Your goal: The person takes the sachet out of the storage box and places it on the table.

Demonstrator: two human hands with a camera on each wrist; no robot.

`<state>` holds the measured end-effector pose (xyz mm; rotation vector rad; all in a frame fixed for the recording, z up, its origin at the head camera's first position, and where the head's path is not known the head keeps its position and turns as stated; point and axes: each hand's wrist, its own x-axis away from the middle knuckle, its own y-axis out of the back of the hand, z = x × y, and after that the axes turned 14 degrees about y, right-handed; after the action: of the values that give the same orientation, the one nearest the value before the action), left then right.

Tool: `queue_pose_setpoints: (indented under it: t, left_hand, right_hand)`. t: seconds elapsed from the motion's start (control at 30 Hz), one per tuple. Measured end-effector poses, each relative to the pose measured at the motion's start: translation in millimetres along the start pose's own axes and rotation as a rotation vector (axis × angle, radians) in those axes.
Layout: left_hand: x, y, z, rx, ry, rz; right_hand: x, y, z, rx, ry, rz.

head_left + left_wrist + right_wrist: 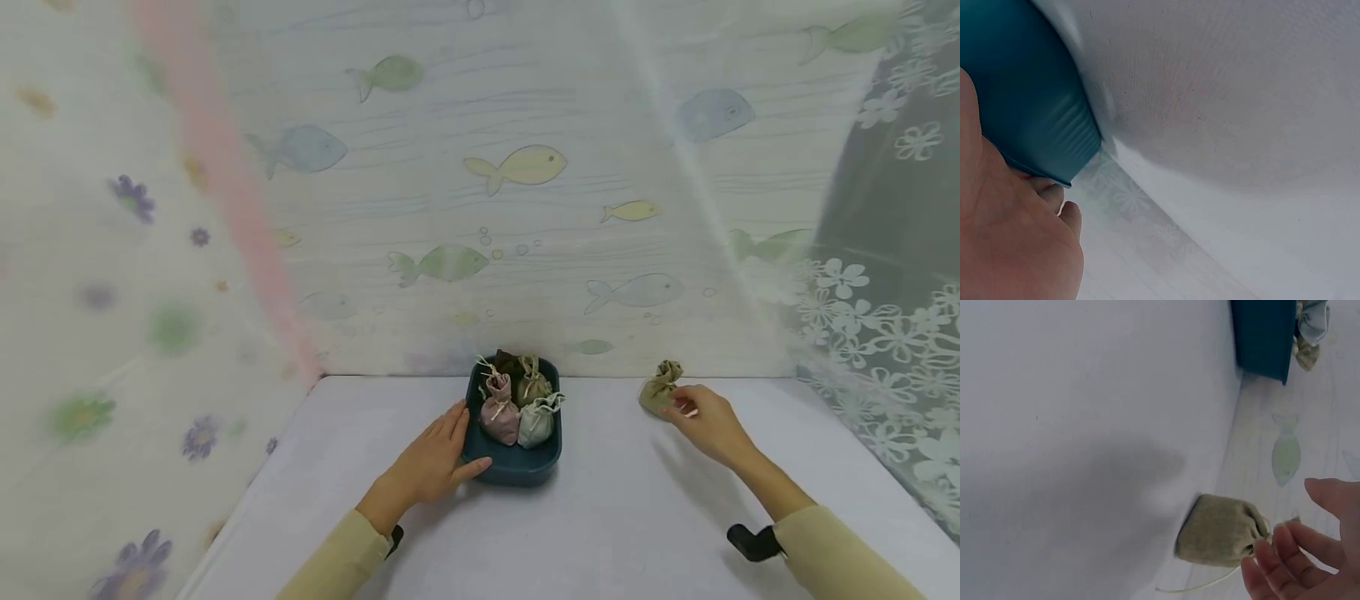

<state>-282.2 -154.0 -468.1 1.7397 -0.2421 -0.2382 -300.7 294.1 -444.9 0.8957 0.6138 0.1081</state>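
My left hand (427, 458) rests against the left side of a dark blue plastic bin (517, 473), fingers along its wall and thumb at the near rim. Inside the bin stand small drawstring pouches: a pink one (498, 418), a pale grey-green one (536, 427), an olive one (531, 389) and a dark brown one (508, 362) at the back. To the right, another olive drawstring pouch (655, 398) stands upright on the table. My right hand (708, 423) is at its right side. In the right wrist view, the fingertips are right by the gathered neck of this pouch (1215, 531), thumb held apart.
A white-covered table (600, 517) carries everything. Behind it hangs a pale curtain (525, 225) printed with fish, reaching the table's back edge. Flowered fabric (150, 333) hangs on the left, and white flower lace (900, 350) on the right.
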Motion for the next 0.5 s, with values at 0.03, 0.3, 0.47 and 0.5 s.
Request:
queue_pose_setpoints:
  t: [0.03, 0.3, 0.47, 0.5]
  left_hand:
    - [-1.1, -0.2, -0.5, 0.002, -0.004, -0.002]
    - [-1.7, -1.5, -0.6, 0.000, -0.006, 0.003]
    - [-0.6, -0.3, -0.1, 0.002, -0.005, 0.009]
    - [-0.8, -0.4, 0.1, 0.005, -0.005, 0.008]
  right_hand:
    - [0, -1, 2, -0.004, 0.001, 0.000]
    - [-5, -13, 18, -0.093, 0.016, 0.014]
    - [-13, -23, 26, -0.125, 0.055, 0.004]
    - [-15, -25, 27, -0.131, 0.066, -0.001]
